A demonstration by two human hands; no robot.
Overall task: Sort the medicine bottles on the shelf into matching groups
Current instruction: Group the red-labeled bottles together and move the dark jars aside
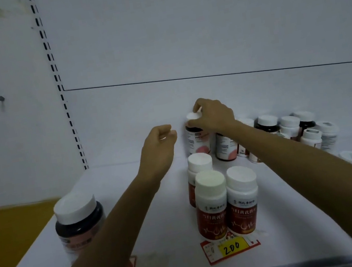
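White shelf (165, 240) fills the lower frame, its front edge along the bottom, with bare room left of centre. A dark jar (78, 222), its label blurred, stands near the lower left edge. A red and yellow price tag (231, 247) at lower centre reads "200". Just behind it, three red-label bottles (212, 209) stand touching; their Chinese print is too blurred to read. At mid-frame the left hand (160, 150) hovers, fingers loosely curled, holding nothing. Beyond it, the right hand (214, 115) grips the white cap of a pink-label bottle (198, 140) by the back panel. More bottles (290, 126) crowd the right.
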